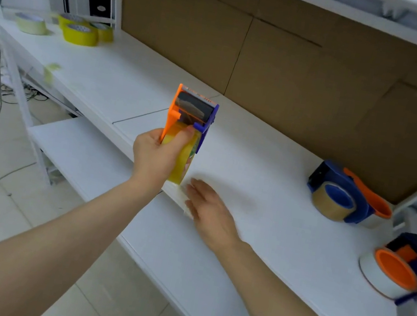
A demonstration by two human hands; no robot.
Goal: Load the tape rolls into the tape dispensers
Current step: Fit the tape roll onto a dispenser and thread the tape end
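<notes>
Left hand (156, 154): we grip the dispenser (195, 108) and its yellow roll (183, 162).
Right hand (210, 209): flat, empty, just beside the left.
Handling: probably light and stiff; we'd hold its sides.

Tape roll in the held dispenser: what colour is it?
The tape roll is yellow; head view shows it best.
</notes>
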